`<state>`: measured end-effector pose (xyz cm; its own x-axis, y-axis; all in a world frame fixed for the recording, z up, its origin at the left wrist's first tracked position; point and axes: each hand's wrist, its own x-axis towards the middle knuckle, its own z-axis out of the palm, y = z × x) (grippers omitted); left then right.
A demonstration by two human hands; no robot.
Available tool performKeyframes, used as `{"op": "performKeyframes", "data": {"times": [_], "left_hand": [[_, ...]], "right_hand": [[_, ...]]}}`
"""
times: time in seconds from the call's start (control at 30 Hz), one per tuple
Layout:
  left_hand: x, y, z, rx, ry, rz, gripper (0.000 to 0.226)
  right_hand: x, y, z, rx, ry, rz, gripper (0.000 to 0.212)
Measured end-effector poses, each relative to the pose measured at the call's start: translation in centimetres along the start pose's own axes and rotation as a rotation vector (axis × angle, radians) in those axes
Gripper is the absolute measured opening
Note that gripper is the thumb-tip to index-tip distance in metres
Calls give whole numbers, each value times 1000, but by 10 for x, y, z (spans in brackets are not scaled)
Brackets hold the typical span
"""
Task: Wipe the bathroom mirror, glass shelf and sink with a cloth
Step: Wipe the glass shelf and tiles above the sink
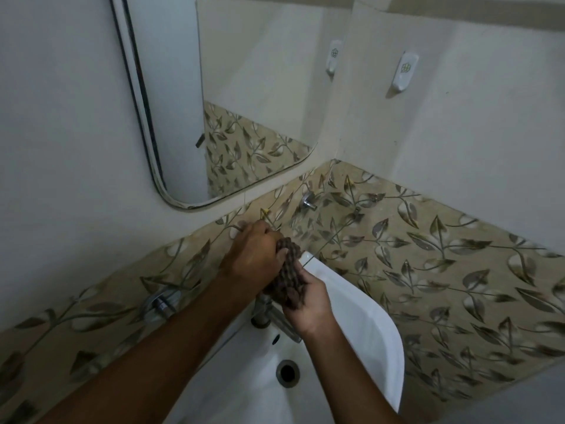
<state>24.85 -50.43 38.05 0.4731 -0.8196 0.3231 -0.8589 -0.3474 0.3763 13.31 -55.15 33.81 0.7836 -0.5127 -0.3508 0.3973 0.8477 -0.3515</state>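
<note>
mirror (pixel 232 96): 1 | sink (pixel 367 325): 1 | cloth (pixel 287 276): 1 | wall hooks (pixel 405 71): 2 | hands (pixel 253 255): 2

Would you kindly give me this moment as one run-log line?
left hand: grips cloth | right hand: grips cloth | position: above sink tap | mirror: untouched

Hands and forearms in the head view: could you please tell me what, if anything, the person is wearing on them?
Nothing shows on either: the left hand and right hand are bare, with no gloves, rings or watch visible, and both forearms are uncovered, no sleeves reaching into view.
</note>
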Motion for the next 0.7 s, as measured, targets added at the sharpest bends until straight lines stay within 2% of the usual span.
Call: {"op": "performKeyframes", "data": {"times": [0.07,0.13,0.23,0.3,0.5,0.7], "left_hand": [[3,-1,1,-2,-12,1,44],[6,-2,3,12,-32,18,49],[11,0,7,44,-66,36,58],[15,6,10,18,-82,35,58],[28,14,19,-64,-68,77,54],[38,16,29,-32,-63,109,60]], "right_hand": [[-1,-17,-12,-43,14,-32,43],[11,-42,-20,-16,106,-111,51],[30,-75,-9,21,217,-191,79],[41,-79,3,20,210,-189,89],[40,-70,-9,33,55,-106,106],[49,-121,-25,59,135,-236,104]]}}
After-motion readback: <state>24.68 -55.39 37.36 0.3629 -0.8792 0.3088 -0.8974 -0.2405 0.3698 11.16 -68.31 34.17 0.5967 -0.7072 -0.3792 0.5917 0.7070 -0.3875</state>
